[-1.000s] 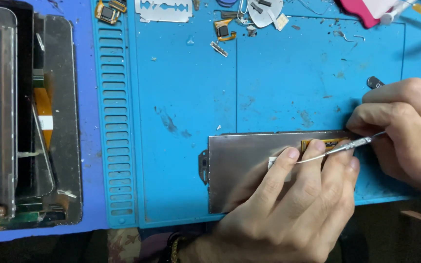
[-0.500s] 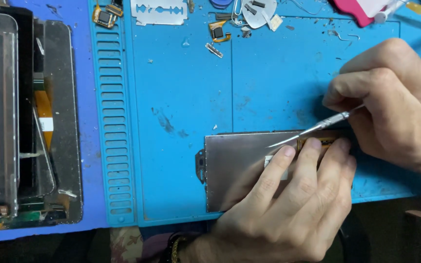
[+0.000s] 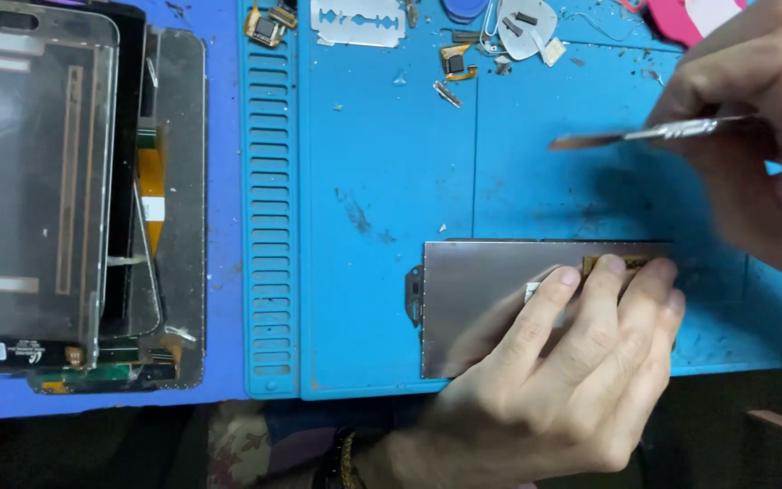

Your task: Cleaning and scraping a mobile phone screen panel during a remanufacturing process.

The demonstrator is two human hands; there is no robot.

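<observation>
Blue silicone work mat fills most of the frame, spread over the worktop, and at the left edge sits the biggest item, a stack of dismantled tablet screen panels with an orange ribbon cable showing between the layers. Lower centre now: a grey metal-backed display panel lies flat on the mat, and the left hand is spread over its right part, four fingers flat and pressing down, clasping nothing, just pinning it. A patch of gold flex peeks out above those fingertips, near the panel's top edge. Upper right, the right hand is closed in a pinch on slim metal tweezers, held almost level, tip pointing left and well clear above the panel. Along the top edge, small stuff: a razor blade, a white plectrum-shaped pry tool, loose connector chips, a pink item in the corner. For clean work here, I'd judge: keep that left palm steady so the panel can't slide, bring the tip in low and shallow at the gold flex, and lift gently rather than stab, since ribbon like that probably tears easily.
</observation>
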